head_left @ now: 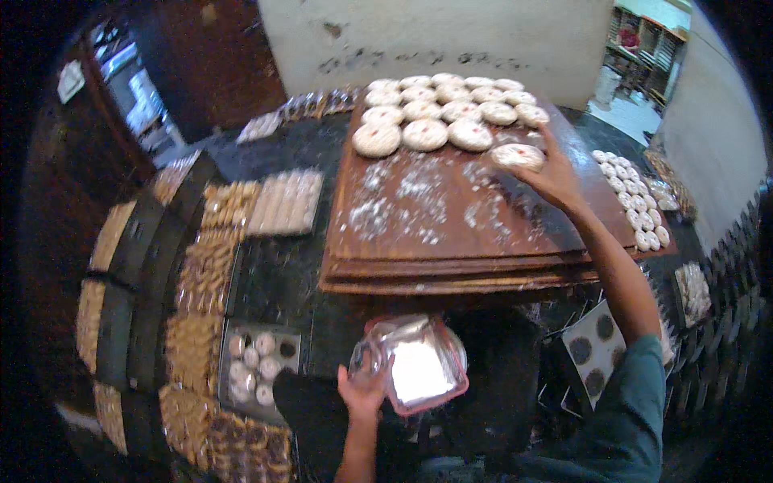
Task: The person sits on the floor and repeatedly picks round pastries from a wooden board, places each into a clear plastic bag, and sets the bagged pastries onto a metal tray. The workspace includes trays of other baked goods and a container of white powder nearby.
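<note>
My right hand (pixel 555 179) reaches over the front right of a brown wooden board (pixel 386 237). Its fingers are closed round the edge of a pale round bun (pixel 518 156) with a small red mark on top. Behind it, rows of similar buns (pixel 425 134) cover the far part of the board. Low in the middle, my left hand (pixel 362 393) holds what looks like a clear plastic bag (pixel 368 360). That hand is at the left side of a pink-rimmed tub (pixel 462 378), which has shiny clear plastic in it.
White powder (pixel 419 205) dusts the board, which lies on a stack of others. Trays of packed pastries (pixel 189 346) line the left side. Small white buns (pixel 636 197) lie on the right, above a tray with dark round patches (pixel 581 351). A wall (pixel 435 40) stands behind.
</note>
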Demonstrator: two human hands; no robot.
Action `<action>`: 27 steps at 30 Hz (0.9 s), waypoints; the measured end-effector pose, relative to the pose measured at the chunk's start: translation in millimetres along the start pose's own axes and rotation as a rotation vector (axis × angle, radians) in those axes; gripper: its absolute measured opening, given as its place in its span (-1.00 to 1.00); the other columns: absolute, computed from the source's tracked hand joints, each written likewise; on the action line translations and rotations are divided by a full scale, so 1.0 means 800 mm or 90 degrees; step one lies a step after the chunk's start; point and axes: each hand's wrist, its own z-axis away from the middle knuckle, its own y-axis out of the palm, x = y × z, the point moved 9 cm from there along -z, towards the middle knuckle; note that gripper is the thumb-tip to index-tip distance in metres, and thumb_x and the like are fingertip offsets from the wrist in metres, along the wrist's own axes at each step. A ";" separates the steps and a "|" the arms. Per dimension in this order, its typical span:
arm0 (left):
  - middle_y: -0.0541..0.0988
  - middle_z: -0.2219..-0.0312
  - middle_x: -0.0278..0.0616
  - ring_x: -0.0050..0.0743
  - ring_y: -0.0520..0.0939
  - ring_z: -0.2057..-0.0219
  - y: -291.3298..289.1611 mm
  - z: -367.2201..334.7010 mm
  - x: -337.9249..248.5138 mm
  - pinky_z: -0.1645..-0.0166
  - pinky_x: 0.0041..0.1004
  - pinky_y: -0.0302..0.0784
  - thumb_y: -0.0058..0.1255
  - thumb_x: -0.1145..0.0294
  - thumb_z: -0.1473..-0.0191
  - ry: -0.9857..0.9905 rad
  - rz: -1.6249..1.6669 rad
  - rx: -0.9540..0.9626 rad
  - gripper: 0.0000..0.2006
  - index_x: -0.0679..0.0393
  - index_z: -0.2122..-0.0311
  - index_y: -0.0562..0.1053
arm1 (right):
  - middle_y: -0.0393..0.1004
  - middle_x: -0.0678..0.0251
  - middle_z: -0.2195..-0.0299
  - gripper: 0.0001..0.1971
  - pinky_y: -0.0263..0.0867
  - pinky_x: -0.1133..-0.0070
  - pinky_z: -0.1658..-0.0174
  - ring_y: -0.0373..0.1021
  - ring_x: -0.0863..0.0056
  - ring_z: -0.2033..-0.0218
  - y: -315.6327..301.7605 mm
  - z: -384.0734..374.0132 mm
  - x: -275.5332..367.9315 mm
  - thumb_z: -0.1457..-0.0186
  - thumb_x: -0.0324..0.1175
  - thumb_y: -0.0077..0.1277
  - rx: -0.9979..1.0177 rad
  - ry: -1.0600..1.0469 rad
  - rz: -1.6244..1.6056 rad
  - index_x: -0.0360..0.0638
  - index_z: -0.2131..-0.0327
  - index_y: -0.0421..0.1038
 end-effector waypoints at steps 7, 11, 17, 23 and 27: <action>0.16 -0.07 0.13 0.14 0.16 -0.11 0.018 0.018 0.004 -0.17 0.10 -0.01 -0.43 -0.16 -0.04 0.026 0.104 -0.019 -0.29 0.37 -0.03 0.10 | 0.14 0.09 -0.08 -0.03 0.14 0.42 -0.05 0.25 0.28 0.01 0.019 0.214 0.175 0.28 -0.18 0.22 0.373 -0.159 -0.479 -0.19 -0.17 -0.15; 0.13 -0.10 0.12 0.08 0.16 -0.12 0.007 0.037 -0.026 -0.16 0.05 0.03 -0.61 -0.31 -0.02 -0.031 0.103 0.059 -0.18 0.35 -0.08 0.10 | 0.34 0.02 0.11 -0.02 0.14 0.43 -0.02 0.31 0.23 0.10 0.080 0.287 0.255 0.30 -0.14 0.21 0.607 -0.220 -0.544 -0.09 -0.18 -0.16; 0.09 -0.11 0.18 0.03 0.11 -0.15 -0.006 0.054 -0.084 -0.17 -0.12 0.08 -0.70 -0.36 0.02 0.091 0.015 -0.010 -0.12 0.35 -0.03 0.15 | 0.35 -0.02 0.14 -0.02 0.17 0.39 0.00 0.31 0.13 0.11 0.135 0.336 0.337 0.31 -0.14 0.20 0.697 -0.330 -0.545 -0.09 -0.18 -0.15; 0.16 -0.05 0.25 0.09 0.19 -0.10 0.013 0.074 -0.138 -0.12 -0.05 0.16 -0.71 -0.36 0.01 0.111 0.101 0.268 -0.16 0.30 -0.02 0.17 | 0.34 -0.04 0.21 -0.03 0.18 0.34 0.05 0.27 0.09 0.16 0.164 0.350 0.383 0.36 -0.11 0.20 0.576 -0.429 -0.329 -0.09 -0.16 -0.10; 0.17 -0.03 0.31 0.18 0.23 -0.06 0.019 0.084 -0.158 -0.08 0.01 0.22 -0.60 -0.32 -0.02 0.142 0.120 0.302 -0.20 0.38 0.07 0.20 | 0.34 -0.03 0.25 -0.03 0.17 0.31 0.05 0.26 0.07 0.19 0.171 0.342 0.388 0.38 -0.09 0.19 0.520 -0.409 -0.288 -0.09 -0.15 -0.06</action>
